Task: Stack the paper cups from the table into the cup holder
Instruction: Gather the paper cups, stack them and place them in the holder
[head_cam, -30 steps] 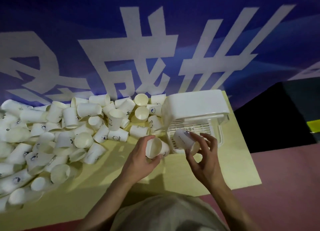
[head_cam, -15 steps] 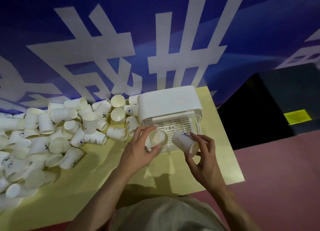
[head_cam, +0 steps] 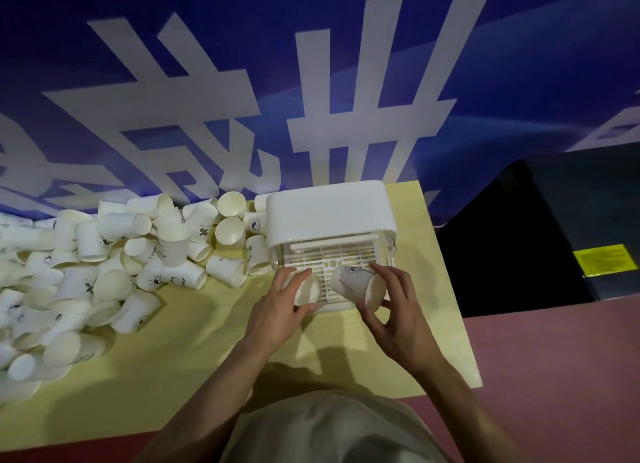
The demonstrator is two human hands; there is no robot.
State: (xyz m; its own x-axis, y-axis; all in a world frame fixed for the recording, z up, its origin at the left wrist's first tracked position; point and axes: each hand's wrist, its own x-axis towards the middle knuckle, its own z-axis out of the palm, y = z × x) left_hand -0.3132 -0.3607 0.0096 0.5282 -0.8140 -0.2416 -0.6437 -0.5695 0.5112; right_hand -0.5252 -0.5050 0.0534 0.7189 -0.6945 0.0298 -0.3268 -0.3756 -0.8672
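A white plastic cup holder (head_cam: 329, 213) with a slatted tray stands at the far right part of the yellow table (head_cam: 194, 351). My left hand (head_cam: 277, 310) grips a white paper cup (head_cam: 306, 289) over the left side of the tray, its mouth turned toward me. My right hand (head_cam: 398, 310) holds a second printed paper cup (head_cam: 356, 284) on its side over the tray's right side, mouth facing me. A big heap of loose paper cups (head_cam: 114, 254) covers the table to the left.
A blue banner with large white characters (head_cam: 311, 81) hangs right behind the table. A black box with a yellow label (head_cam: 568, 234) sits to the right beyond the table edge. Reddish floor (head_cam: 554, 376) lies to the right.
Both hands have carried their cups farther over the holder's slatted tray. The camera has swung to the right, so the cup heap sits farther left in view.
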